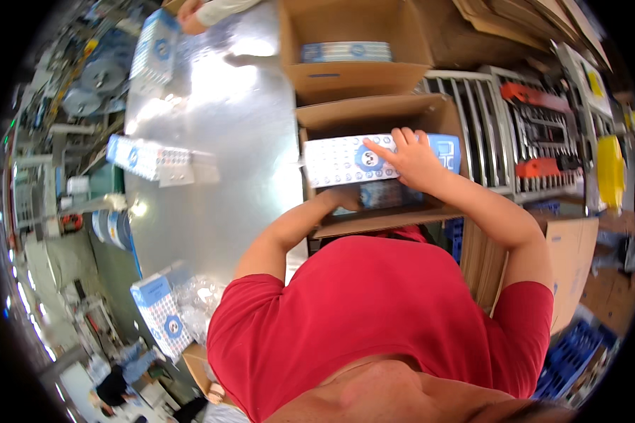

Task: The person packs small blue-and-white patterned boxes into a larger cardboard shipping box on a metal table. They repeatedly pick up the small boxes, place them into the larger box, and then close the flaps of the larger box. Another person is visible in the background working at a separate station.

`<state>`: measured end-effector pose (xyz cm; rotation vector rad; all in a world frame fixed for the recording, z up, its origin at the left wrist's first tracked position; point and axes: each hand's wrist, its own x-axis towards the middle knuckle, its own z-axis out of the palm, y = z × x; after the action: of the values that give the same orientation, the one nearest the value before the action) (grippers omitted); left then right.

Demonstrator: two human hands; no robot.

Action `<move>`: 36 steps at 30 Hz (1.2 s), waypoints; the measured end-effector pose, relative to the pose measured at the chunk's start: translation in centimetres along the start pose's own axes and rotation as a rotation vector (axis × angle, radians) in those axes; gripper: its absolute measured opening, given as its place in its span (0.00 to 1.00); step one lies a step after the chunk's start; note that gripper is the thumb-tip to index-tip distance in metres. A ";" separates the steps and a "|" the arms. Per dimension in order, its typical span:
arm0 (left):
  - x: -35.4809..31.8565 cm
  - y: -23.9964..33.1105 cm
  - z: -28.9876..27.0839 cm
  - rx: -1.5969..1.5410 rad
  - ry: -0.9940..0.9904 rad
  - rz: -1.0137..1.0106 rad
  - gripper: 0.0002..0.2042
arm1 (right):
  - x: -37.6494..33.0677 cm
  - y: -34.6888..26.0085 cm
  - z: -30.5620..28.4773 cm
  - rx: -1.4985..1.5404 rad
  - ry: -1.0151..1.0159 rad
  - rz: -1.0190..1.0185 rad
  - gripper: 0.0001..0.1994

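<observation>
A long white-and-blue printed box (331, 161) lies tilted across the mouth of an open brown carton (374, 113) in front of me. My right hand (415, 163) grips it from above, its fingers over the far edge and the thumb side on the printed face. Below the box's near edge, my left hand (343, 200) reaches down into the carton; shade and blur hide its fingers. Beside that hand, deeper in the carton, more blue-and-white packaging (388, 194) shows.
Left of the carton spreads a shiny metal table (219, 162) with a printed box (148, 156) and clear plastic wrap (199, 299). Beyond, a second carton (356, 74) holds similar boxes. A co-worker's hand (190, 15) touches a box at far left. A roller conveyor (481, 127) runs right.
</observation>
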<state>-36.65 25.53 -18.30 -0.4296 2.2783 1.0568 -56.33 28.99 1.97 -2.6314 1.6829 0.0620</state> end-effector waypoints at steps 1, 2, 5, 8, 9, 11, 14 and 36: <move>0.1 -0.7 0.3 -0.056 -0.011 -0.031 0.27 | 1.3 0.0 3.8 0.003 -0.089 0.010 0.51; -2.2 0.6 -1.0 -0.097 0.083 0.018 0.26 | 2.0 0.5 8.6 0.064 -0.183 0.044 0.52; -12.8 3.9 -7.6 -0.139 0.416 -0.078 0.19 | 4.3 1.6 18.5 0.392 -0.740 0.135 0.52; -22.1 -4.9 -11.0 -0.083 1.318 -0.438 0.22 | 3.3 -0.7 26.0 0.115 -0.895 0.194 0.49; -26.7 -8.8 -12.5 0.084 1.490 -0.631 0.26 | 5.2 -1.3 25.1 0.121 -0.947 0.134 0.47; -35.4 -18.0 -14.1 0.333 1.595 -1.175 0.34 | 8.3 -2.8 20.9 0.122 -1.050 0.020 0.43; -40.2 -21.9 -15.4 -0.076 1.478 -1.657 0.42 | 11.4 -3.7 15.7 0.375 -0.728 -0.215 0.27; -43.1 -24.3 -11.8 0.037 1.957 -1.193 0.34 | 21.7 -15.1 -1.1 0.294 -0.027 -0.674 0.44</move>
<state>4.77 2.90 0.66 -3.2080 2.1053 -0.4687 -33.48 15.63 2.00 -2.7746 0.6578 -0.1458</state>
